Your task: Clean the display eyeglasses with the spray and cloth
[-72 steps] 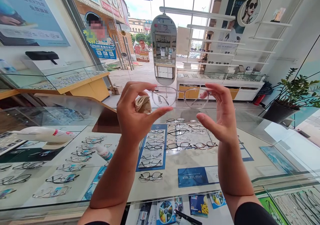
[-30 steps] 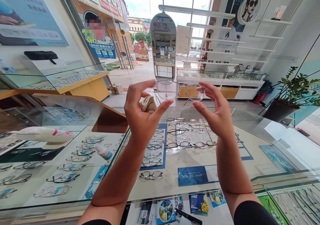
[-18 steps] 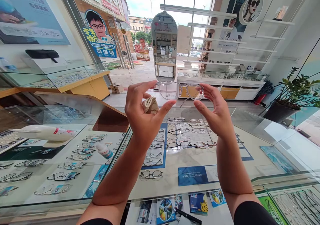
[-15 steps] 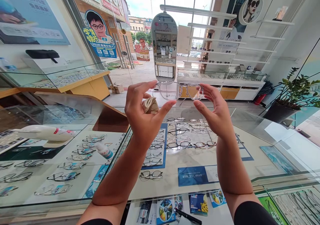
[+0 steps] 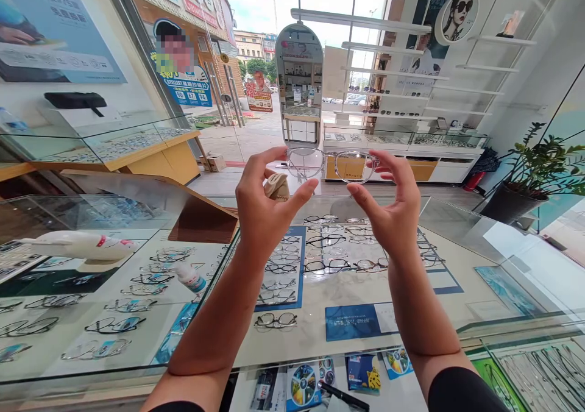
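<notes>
A pair of clear-framed eyeglasses (image 5: 329, 154) is held up in the air above the glass counter, both lenses showing side by side. My left hand (image 5: 265, 211) pinches its left end with the fingertips, thumb stretched below the lens. Tucked in that same palm is a crumpled beige cloth (image 5: 276, 186). At the other end, my right hand (image 5: 397, 208) grips the frame near the hinge, its thumb under the right lens. The temples are mostly hidden behind the lenses and fingers. Beneath the hands, rows of eyeglasses (image 5: 325, 240) lie in the display case.
A glass-topped counter (image 5: 311, 345) spans the front. A white bottle (image 5: 191, 277) and a white rocket-shaped object (image 5: 82, 244) are on the left. A black pen (image 5: 343, 396) lies among leaflets near me. Farther off are an arched mirror (image 5: 299, 89) and a potted plant (image 5: 525, 198).
The eyeglasses have turned from an angled pose to face more squarely, so the right lens looks wider. My left hand has shifted slightly right; both hands keep their hold.
</notes>
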Motion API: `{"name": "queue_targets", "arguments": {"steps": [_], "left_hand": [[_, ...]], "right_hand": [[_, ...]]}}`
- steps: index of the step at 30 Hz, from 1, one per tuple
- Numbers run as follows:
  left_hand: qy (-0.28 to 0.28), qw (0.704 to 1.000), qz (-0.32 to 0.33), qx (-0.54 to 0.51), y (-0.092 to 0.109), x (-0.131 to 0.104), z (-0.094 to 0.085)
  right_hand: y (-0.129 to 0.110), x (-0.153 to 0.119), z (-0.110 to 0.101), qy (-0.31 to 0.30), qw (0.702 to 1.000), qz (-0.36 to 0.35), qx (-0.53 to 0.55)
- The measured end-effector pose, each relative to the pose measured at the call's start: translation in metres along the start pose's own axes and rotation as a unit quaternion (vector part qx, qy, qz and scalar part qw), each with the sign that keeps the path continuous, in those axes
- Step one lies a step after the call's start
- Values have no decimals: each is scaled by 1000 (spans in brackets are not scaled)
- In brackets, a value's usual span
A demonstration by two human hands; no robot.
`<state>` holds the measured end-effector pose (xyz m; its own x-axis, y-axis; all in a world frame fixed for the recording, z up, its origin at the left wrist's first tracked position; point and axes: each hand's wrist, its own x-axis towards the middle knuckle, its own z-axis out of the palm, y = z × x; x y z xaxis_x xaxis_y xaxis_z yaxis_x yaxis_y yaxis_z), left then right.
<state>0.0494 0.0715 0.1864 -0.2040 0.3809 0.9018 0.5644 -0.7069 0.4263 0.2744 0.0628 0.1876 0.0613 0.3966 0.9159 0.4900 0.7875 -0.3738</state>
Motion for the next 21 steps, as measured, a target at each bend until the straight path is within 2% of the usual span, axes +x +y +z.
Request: {"name": "queue_targets", "arguments": {"steps": [11, 21], "left_hand": [[2, 1000, -7, -17, -3, 2, 0], [14, 1000, -14, -13, 0, 2, 0]], "right_hand": [[1, 1, 2, 2, 1000, -16, 10], [2, 0, 2, -9, 1000, 18, 24]]}}
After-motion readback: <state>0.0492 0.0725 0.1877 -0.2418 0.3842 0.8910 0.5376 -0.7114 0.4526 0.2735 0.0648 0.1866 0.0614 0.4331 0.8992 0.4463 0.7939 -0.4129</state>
